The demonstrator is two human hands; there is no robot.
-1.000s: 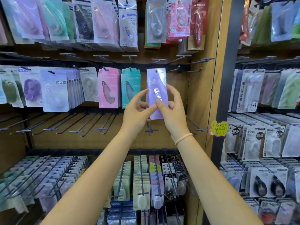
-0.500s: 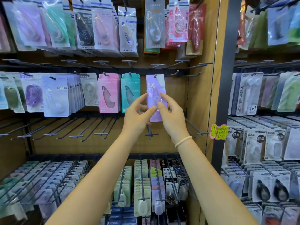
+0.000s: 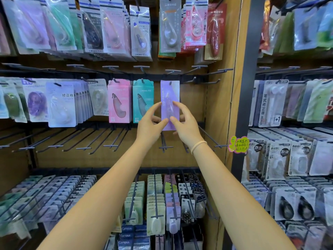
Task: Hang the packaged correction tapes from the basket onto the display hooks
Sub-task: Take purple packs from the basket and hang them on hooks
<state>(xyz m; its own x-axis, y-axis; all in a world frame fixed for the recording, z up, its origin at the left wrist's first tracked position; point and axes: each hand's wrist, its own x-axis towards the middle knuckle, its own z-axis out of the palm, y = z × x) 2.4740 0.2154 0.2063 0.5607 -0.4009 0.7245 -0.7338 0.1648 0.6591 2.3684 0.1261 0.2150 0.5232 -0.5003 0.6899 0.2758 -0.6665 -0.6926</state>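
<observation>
**Purple pack being seated on its hook**

The step in hand appears to be threading the purple pack [image 3: 170, 105] onto the hook [image 3: 169, 83] at centre frame, just right of the pink pack [image 3: 119, 101] and the teal pack [image 3: 143, 100]. It is best done if the pack is kept upright and square to the wall, the punched hole is slid fully back along the hook, and the grip is let go only once the card hangs freely, level with its neighbours. The hole already seems to sit on the hook, though this is hard to confirm.

The left hand [image 3: 150, 123] is seen left of centre, its fingers curled, with the pack's lower left edge pinched between thumb and fingertips. The right hand [image 3: 186, 126] mirrors it, with the lower right edge pinched likewise. The basket is not in view.
</observation>
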